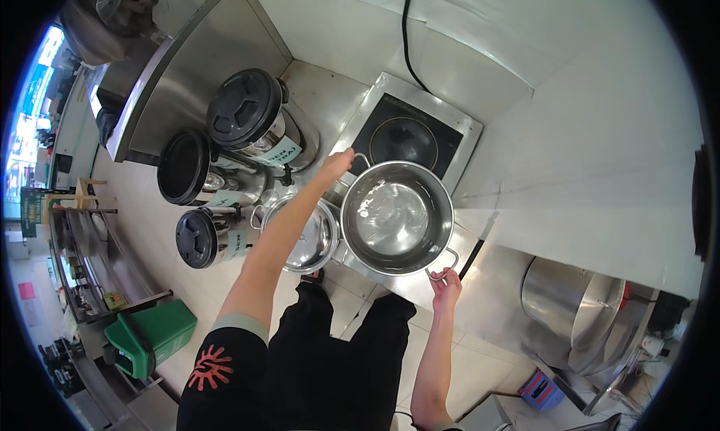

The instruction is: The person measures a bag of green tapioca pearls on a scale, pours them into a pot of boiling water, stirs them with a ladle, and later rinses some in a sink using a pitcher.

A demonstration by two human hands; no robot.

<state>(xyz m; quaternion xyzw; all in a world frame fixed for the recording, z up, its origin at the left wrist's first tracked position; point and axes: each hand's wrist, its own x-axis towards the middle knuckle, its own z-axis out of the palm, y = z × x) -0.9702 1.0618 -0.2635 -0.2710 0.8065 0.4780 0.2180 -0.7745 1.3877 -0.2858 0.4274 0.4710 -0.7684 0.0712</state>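
Observation:
My left hand (339, 164) grips one loop handle of a wide stainless-steel pot (396, 217). The fingers of my right hand (446, 289) are closed on the opposite loop handle, at the lower right of the pot. No lid covers the pot, and its inside shines; whether it holds a little water I cannot tell. Just beyond it is an induction cooktop (404, 138) with a black glass plate in a steel frame, and the pot's rim overlaps its near edge in this view. Beside the pot on the left, partly behind my left forearm, sits a shiny round lidded pot (315, 239).
Several steel dispensers with black lids, such as the tall dispenser (244, 107), stand left with taps and labels. A black cable (406, 37) runs down the wall to the cooktop. A large steel stockpot (554, 296) lies right; a green bin (163, 332) stands lower left.

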